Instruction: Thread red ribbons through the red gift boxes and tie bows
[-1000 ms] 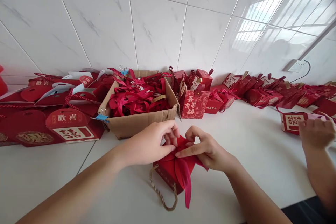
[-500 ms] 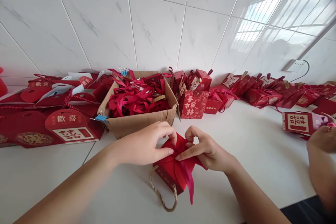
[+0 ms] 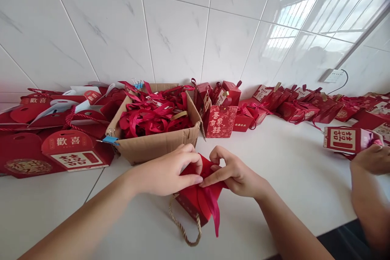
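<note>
A small red gift box (image 3: 191, 201) sits tilted toward me on the white counter, its twisted rope handle (image 3: 185, 239) hanging off the near side. Crimson ribbon (image 3: 213, 211) crosses the box top, with one tail drooping over the front. My left hand (image 3: 172, 170) is closed in a pinch at the ribbon on the box's top. From the other side, my right hand (image 3: 236, 172) pinches the ribbon too, its fingertips almost meeting the left thumb. The spot where the ribbon crosses is mostly hidden under my fingers.
Behind my hands stands a cardboard box (image 3: 158, 144) heaped with ribbons (image 3: 152, 113). Red gift boxes (image 3: 74, 150) crowd the left. More boxes (image 3: 221, 122) line the tiled wall. At right, another person's hand (image 3: 370, 158) holds a box (image 3: 343, 140). A wall socket (image 3: 331, 75) has a cable.
The view has shifted slightly, so most things sit a little further left. My fingertips have drawn closer together over the ribbon. The other person's hand still holds the box.
</note>
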Demonstrator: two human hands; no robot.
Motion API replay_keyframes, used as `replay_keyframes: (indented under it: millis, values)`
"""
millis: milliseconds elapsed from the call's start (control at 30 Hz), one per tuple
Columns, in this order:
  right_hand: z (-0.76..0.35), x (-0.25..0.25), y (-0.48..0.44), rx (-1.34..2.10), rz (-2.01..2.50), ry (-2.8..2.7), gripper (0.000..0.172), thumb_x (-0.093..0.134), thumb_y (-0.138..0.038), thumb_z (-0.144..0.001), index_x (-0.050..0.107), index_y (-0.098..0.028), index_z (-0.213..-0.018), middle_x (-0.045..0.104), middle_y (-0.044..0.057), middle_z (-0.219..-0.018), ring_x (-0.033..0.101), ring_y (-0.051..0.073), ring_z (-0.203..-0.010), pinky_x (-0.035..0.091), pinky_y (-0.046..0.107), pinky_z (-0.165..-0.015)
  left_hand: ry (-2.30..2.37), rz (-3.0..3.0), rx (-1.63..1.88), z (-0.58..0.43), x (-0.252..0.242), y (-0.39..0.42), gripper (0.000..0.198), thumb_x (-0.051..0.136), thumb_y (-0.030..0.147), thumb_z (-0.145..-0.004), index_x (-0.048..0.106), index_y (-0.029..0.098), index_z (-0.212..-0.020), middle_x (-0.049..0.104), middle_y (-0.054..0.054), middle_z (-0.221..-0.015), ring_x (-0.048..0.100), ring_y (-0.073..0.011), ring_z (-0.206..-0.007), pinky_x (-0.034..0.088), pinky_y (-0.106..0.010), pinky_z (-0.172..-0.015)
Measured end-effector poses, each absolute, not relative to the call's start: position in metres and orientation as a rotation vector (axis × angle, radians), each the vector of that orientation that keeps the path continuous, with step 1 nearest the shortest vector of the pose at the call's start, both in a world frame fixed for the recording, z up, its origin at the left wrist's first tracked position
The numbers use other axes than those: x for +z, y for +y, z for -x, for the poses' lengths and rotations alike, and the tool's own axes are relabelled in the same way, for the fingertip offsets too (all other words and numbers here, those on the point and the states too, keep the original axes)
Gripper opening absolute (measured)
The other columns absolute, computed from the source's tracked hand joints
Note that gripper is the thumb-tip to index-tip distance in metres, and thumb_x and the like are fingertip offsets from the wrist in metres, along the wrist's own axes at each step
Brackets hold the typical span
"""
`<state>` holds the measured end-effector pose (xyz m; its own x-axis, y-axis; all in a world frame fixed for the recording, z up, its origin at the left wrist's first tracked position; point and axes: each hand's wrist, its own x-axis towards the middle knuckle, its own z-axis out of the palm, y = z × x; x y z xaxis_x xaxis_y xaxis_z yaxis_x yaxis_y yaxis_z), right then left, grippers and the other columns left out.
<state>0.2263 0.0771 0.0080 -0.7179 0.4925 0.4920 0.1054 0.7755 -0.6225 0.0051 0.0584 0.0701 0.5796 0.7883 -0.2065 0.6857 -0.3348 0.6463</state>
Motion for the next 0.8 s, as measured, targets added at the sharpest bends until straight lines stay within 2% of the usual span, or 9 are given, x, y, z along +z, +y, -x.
replay_keyframes:
  millis: [233, 500, 667, 800]
  values:
    - [-0.227, 0.007, 0.077, 0.769, 0.456, -2.290, 0.040, 0.038, -0.012, -0.095, 0.075, -0.027, -0.098, 0.039, 0.004, -0.085, 0.045, 0.013, -0.081, 0.050, 0.028, -0.071, 1.189, -2.064, 0.221, -0.008, 0.069, 0.061, 0.035, 0.047, 0.053, -0.086, 0.056, 0.022, -0.074, 0.046, 0.000, -0.085, 0.047, -0.0148, -0.069, 0.038, -0.028, -0.063]
    - [-0.229, 0.011, 0.076, 0.813, 0.456, -2.374, 0.042, 0.033, -0.015, -0.097, 0.073, -0.027, -0.104, 0.043, 0.005, -0.085, 0.045, 0.014, -0.082, 0.048, 0.030, -0.073, 1.210, -2.138, 0.255, -0.001, 0.065, 0.064, 0.028, 0.050, 0.045, -0.085, 0.053, 0.021, -0.071, 0.048, 0.000, -0.082, 0.047, -0.0176, -0.075, 0.036, -0.027, -0.064]
    - [-0.228, 0.011, 0.075, 0.802, 0.447, -2.373, 0.043, 0.033, -0.014, -0.097, 0.074, -0.025, -0.100, 0.041, 0.005, -0.083, 0.044, 0.015, -0.080, 0.047, 0.030, -0.070, 1.245, -2.167, 0.163, 0.004, 0.066, 0.064, 0.028, 0.049, 0.045, -0.086, 0.053, 0.021, -0.071, 0.049, -0.001, -0.082, 0.048, -0.0182, -0.076, 0.036, -0.028, -0.065]
    - [-0.227, 0.011, 0.077, 0.822, 0.441, -2.276, 0.041, 0.034, -0.016, -0.097, 0.074, -0.025, -0.097, 0.040, 0.004, -0.085, 0.045, 0.013, -0.076, 0.048, 0.028, -0.067, 1.254, -2.137, 0.288, -0.004, 0.066, 0.059, 0.031, 0.049, 0.047, -0.085, 0.049, 0.020, -0.068, 0.049, 0.000, -0.080, 0.047, -0.0175, -0.073, 0.037, -0.028, -0.063]
